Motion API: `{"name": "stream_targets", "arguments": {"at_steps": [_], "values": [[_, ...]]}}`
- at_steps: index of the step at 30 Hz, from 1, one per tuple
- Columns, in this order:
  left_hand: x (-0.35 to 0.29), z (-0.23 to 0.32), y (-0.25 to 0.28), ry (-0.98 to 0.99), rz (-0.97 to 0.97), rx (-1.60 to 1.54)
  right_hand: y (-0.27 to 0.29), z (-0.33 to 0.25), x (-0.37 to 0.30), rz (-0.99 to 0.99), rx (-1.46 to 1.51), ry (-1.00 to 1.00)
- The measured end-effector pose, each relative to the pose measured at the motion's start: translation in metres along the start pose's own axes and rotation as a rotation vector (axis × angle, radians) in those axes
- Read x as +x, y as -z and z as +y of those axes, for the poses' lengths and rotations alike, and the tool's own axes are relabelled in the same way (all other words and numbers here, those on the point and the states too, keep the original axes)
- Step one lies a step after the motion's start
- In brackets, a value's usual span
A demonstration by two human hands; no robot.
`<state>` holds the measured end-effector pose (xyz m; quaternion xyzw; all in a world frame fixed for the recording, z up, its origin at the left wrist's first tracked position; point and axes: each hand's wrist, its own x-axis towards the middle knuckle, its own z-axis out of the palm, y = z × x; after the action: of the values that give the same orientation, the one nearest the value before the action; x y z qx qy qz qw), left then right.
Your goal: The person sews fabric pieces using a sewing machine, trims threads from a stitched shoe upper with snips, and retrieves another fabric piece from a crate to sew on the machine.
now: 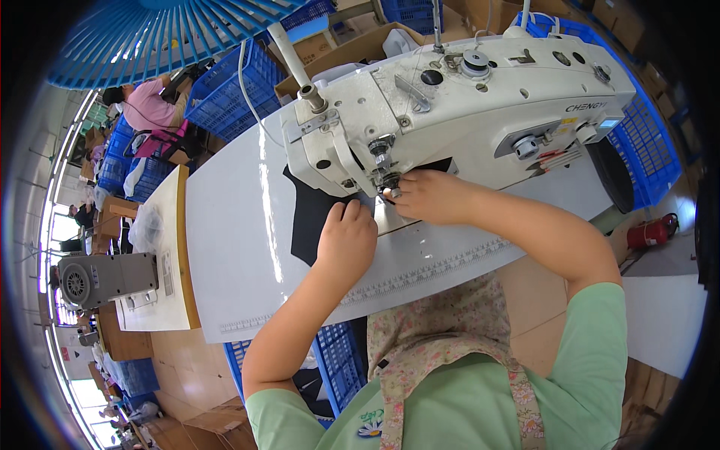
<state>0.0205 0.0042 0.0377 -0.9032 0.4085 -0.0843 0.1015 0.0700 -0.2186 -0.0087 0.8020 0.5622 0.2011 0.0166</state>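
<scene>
A white sewing machine stands over the table, its needle and presser foot lowered toward a black fabric piece. The fabric lies flat, sticking out to the left of the machine head. Fingers bent and close together, my left hand presses on the fabric's near right edge. My right hand is closed right beside the presser foot, its fingertips partly hidden by the machine parts; what they pinch cannot be made out. More black material shows behind the right hand.
A measuring scale runs along the near edge of the white table. Blue crates stand at the back left, another crate at the right. A blue fan guard hangs at upper left. A person sits beyond.
</scene>
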Motion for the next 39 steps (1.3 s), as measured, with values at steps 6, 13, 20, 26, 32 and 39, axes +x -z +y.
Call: {"name": "stream_targets", "arguments": {"at_steps": [6, 13, 20, 26, 32, 39], "values": [[-0.006, -0.01, -0.016, -0.034, 0.114, -0.045, 0.009, 0.002, 0.009, -0.128, 0.089, -0.085], [-0.006, -0.005, -0.023, 0.019, 0.051, -0.135, 0.006, 0.002, 0.006, -0.065, 0.185, -0.112], [-0.002, 0.003, -0.032, 0.039, 0.103, -0.127, 0.003, -0.003, 0.008, -0.035, 0.14, -0.169], [0.002, 0.008, -0.038, 0.079, 0.088, -0.064, -0.012, -0.011, 0.014, -0.005, 0.046, -0.203], [0.008, 0.008, -0.043, 0.111, 0.091, -0.048, -0.016, -0.021, 0.018, -0.021, 0.007, -0.262], [0.012, 0.009, -0.045, 0.135, 0.098, -0.013, -0.019, -0.028, 0.023, 0.104, -0.133, -0.334]]}}
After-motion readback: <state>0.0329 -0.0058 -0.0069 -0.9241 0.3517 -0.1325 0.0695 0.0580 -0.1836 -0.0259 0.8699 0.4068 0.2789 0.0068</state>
